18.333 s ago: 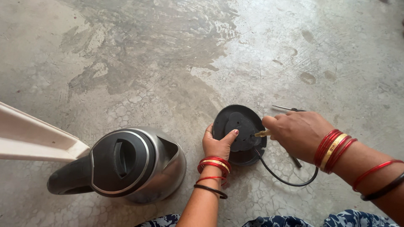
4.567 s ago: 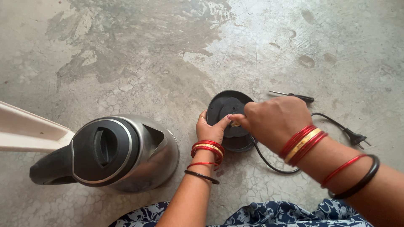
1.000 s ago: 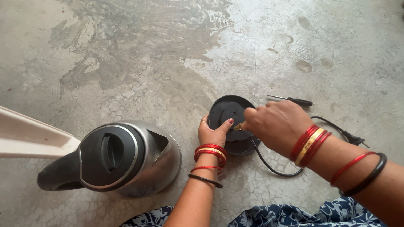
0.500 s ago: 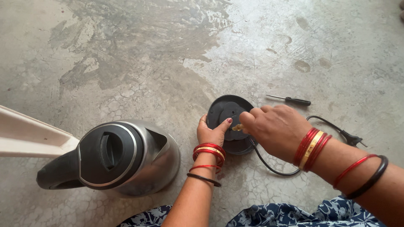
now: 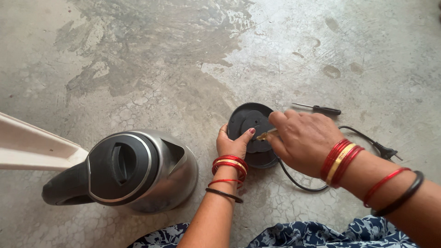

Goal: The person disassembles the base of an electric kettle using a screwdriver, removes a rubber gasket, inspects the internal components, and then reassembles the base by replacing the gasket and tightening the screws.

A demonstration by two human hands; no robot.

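Working on the underside of a black round kettle base (image 5: 250, 133) lying on the bare concrete floor (image 5: 183, 69), left hand (image 5: 234, 144) curled on its near rim, right hand (image 5: 301, 142) closed around a yellow-handled tool (image 5: 265, 135) pressed to its centre. Looking only partway through: base in one piece, steel kettle (image 5: 138, 172) waiting well apart, black screwdriver (image 5: 319, 109) and power cord (image 5: 367, 142) lying just beyond.
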